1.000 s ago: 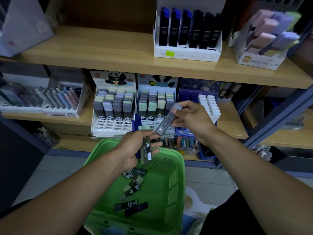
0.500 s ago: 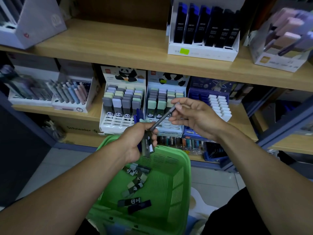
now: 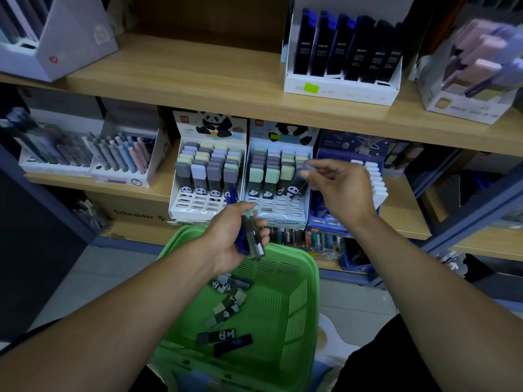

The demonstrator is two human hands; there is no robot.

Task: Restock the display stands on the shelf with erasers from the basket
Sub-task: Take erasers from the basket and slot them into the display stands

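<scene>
Right hand [image 3: 341, 190] has carried its eraser [image 3: 300, 179] up from the left hand to the right panda stand [image 3: 278, 176], fingertips pinching it. Left hand [image 3: 236, 236] still grips several erasers [image 3: 253, 239] over the green basket [image 3: 297, 306].

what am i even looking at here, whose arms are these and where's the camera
There is no machine here. The camera is worn on a person's head and looks forward and down, so the two arms are that person's own.

They stand at a wooden shelf in a stationery shop. On the lower board stand two panda display stands, a left stand and a right stand, both filled with rows of erasers.

Below is a green basket with loose erasers in it.

The left hand grips a few erasers over the basket. The right hand pinches one eraser at the right stand; it is blurred.
</scene>
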